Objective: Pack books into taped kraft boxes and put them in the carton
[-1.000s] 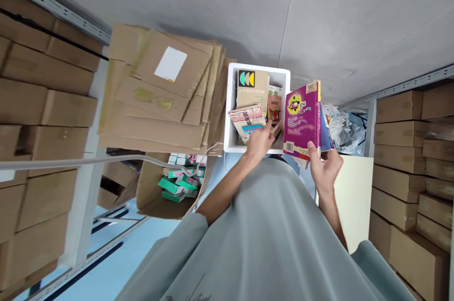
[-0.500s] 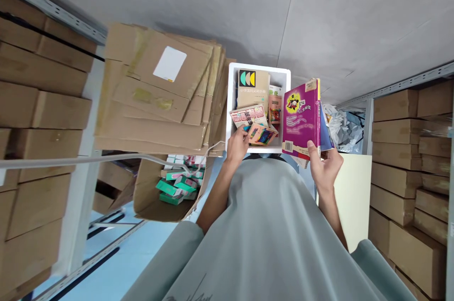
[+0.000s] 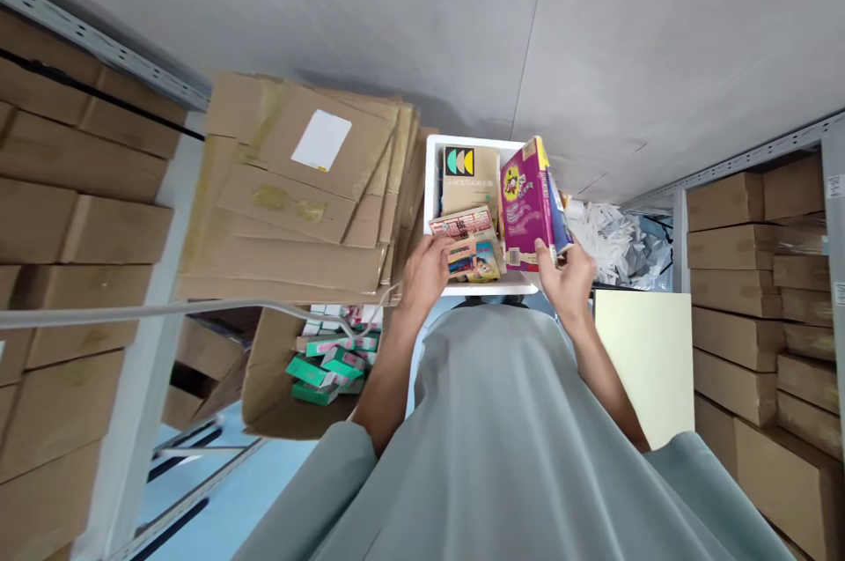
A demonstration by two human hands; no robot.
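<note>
Books [image 3: 471, 181] inside a white box [image 3: 431, 182]

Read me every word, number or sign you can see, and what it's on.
No wording reads reliably.
Tan book: title blurred; half-disc emblem clear.
Purple book in right hand: title blurred, barcode too small.
Pink-and-white book: black title characters unclear.
Orange book in left hand: any lettering too small.
White label on cardboard: unreadable.
Green boxes: print too blurred.
Shelf post labels: too small.
</note>
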